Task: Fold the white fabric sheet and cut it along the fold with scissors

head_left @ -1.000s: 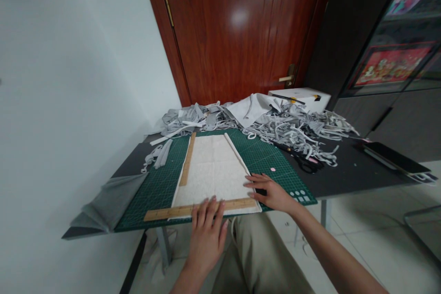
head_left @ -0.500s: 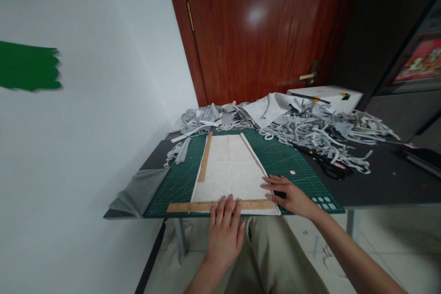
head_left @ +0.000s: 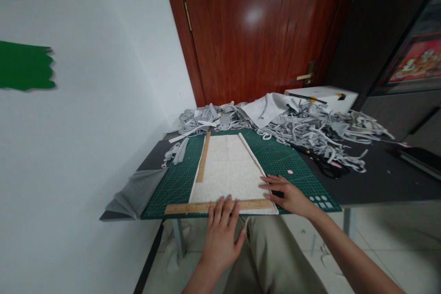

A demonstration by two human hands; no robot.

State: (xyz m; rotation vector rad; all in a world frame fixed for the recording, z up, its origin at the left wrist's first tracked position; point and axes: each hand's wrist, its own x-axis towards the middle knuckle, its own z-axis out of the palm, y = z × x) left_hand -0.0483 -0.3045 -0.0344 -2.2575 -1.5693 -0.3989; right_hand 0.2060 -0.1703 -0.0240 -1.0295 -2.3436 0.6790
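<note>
A piece of white fabric lies flat on the green cutting mat, with a narrow rolled or folded strip along its right edge. Across its near edge runs a wooden ruler. My left hand rests its outstretched fingers on the middle of that ruler. On the fabric's right edge, near the ruler's right end, my right hand lies with fingers extended. A second wooden ruler sits along the fabric's left edge, untouched by either hand.
Grey fabric scraps are heaped along the back of the table. Black scissors lie right of the mat. Folded grey cloth sits at the left front corner. A white box stands behind, before a wooden door.
The view has shifted slightly, so everything sits a little further left. Both hands keep the same places on the ruler and fabric.
</note>
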